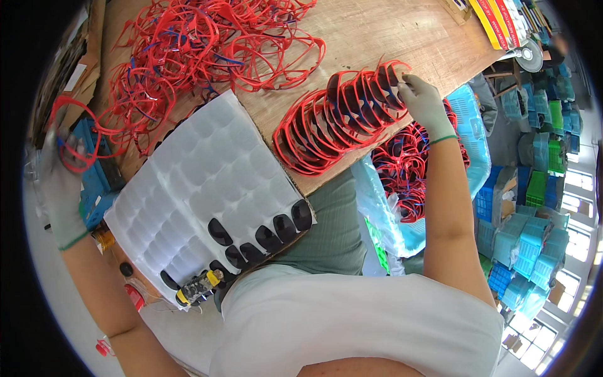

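My left hand (63,179), in a pale glove and partly blurred, is raised at the far left. Its fingers are closed on a red glasses frame (85,108). On the right, my gloved right hand (423,102) pinches the end pair of a row of red-framed sunglasses (342,116) with dark lenses, nested together on the table. Between my hands lies a white moulded tray (201,147) with rounded pockets. Several dark lenses (267,237) sit along its near side. A yellow and black tool (200,288) rests on the tray's near corner.
A tangled heap of red frames (201,47) covers the wooden table's (358,31) far left. Beside the right edge stands a light blue crate (480,151) full of red glasses. A blue box (94,141) is by my left hand. Stacked crates (527,251) fill the right background.
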Available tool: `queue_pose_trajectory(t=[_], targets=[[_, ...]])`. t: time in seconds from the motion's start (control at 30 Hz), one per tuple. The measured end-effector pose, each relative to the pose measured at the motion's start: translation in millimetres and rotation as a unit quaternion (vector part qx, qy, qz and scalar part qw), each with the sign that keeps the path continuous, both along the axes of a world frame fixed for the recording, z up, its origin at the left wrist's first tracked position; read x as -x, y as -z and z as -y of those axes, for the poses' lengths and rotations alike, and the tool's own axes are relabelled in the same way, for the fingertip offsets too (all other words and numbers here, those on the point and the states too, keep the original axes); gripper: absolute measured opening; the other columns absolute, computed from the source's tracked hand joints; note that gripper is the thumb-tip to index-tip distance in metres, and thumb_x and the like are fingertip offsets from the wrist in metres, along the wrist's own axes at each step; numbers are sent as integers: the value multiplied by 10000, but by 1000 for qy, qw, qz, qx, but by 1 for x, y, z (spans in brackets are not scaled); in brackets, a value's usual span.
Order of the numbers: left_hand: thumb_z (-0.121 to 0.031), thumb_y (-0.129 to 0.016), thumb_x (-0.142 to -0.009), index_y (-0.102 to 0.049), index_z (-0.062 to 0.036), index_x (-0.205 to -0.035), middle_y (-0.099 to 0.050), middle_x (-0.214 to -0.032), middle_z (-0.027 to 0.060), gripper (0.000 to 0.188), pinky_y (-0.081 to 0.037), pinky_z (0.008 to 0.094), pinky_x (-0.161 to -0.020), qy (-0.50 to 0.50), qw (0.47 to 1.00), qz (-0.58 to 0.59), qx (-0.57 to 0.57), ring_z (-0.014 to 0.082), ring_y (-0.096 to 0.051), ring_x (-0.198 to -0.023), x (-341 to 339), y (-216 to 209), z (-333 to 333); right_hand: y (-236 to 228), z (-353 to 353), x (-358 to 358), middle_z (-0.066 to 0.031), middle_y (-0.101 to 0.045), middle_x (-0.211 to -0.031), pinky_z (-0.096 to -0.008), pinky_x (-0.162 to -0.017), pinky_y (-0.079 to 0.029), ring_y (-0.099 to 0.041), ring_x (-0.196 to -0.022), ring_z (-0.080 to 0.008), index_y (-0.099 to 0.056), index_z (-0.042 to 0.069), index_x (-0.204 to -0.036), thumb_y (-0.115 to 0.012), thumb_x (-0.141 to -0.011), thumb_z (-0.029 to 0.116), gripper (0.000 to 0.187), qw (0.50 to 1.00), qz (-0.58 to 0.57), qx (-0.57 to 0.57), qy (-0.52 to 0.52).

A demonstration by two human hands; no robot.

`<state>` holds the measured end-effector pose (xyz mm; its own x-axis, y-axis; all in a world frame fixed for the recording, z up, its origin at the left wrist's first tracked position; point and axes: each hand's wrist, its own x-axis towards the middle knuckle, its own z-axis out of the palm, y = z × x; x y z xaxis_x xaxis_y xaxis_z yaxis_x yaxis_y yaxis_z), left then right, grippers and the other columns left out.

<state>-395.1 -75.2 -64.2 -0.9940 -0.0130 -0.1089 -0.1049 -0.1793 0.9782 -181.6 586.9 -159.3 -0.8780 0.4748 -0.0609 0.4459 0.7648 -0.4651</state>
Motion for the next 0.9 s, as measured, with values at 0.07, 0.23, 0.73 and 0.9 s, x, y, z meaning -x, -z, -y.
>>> queue_pose_trajectory(t=[0.07,0.23,0.73,0.9], targets=[[-157,-564,-1010,-431,12,-1437,-566,-1212,109,479,-531,331,-861,-29,998,-39,36,188,-591,-976,-38,-15,-5,-4,4,-10,-226,-710,-1128,-409,-941,-517,-681,-1080,-351,-650,2,-1243,-608,-949,293,416,999,-40,24,24],[-100,-585,-954,-318,6,-1503,-506,-1354,156,619,-541,333,-828,0,990,-101,102,192,-606,-1014,-159,-34,-22,-21,36,-50,-217,-717,-1108,-386,-928,-528,-694,-1057,-337,-669,-40,-1183,-626,-945,261,386,982,-147,-117,30],[-38,-625,-939,-483,-37,-1309,-623,-1208,122,396,-521,365,-854,15,992,-100,80,251,-641,-1063,-186,-22,-82,-56,325,-62,-152,-667,-832,-471,-720,-517,-645,-802,-366,-678,11,-895,-726,-782,106,155,897,-263,119,-334],[-229,-540,-1037,-615,15,-1212,-649,-940,51,309,-458,250,-783,70,895,-116,425,100,-574,-852,-191,-29,-71,-65,388,-63,-117,-650,-1128,-422,-929,-460,-599,-1112,-290,-698,76,-1093,-602,-896,292,307,930,81,-97,-345]])
